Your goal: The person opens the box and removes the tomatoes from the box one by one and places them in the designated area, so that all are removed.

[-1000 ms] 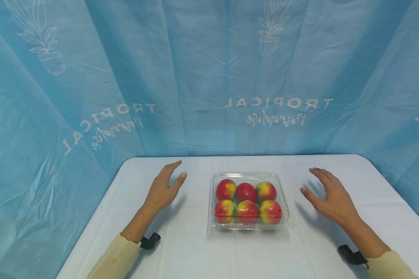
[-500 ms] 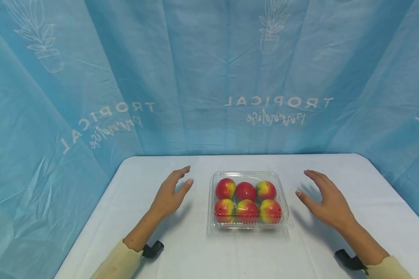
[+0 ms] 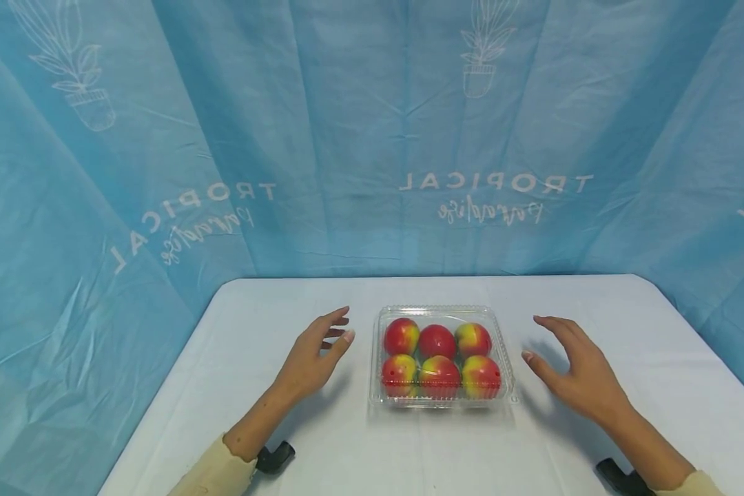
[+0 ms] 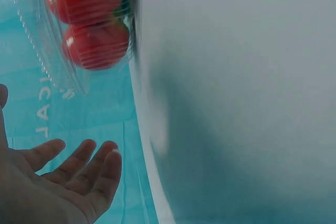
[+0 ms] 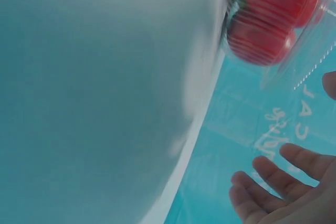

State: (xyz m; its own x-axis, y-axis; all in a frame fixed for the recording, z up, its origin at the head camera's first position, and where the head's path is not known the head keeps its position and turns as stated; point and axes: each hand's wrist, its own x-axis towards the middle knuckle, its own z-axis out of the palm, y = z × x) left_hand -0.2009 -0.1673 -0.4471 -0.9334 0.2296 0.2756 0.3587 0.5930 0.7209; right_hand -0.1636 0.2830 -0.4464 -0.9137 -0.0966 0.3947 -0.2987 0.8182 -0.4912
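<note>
A clear plastic clamshell box [image 3: 379, 344] with its lid down sits in the middle of the table. Inside it, in two rows, lie several red and yellow fruits [image 3: 439, 377] that look like peaches or apples. To the left of the box my left hand [image 3: 310, 362] hovers above the cloth, fingers apart and holding nothing. My right hand [image 3: 585, 372] hangs on the opposite side, thumb and fingers spread toward the box. Both wrist views show a gap between the hand and the box wall, with relaxed fingers [image 4: 79, 169] on the left and similar fingers [image 5: 278, 182] on the right.
A white cloth covers the table [image 3: 459, 455], whose far corners are rounded. Behind it and along the sides hangs a blue curtain [image 3: 359, 138] with mirrored lettering and plant drawings. A black wrist mount [image 3: 275, 457] sits under the left forearm, another [image 3: 620, 477] under the right.
My left hand has moved right and a little nearer, closing in on the box. My right hand has shifted slightly left and nearer. The box and fruits have stayed put.
</note>
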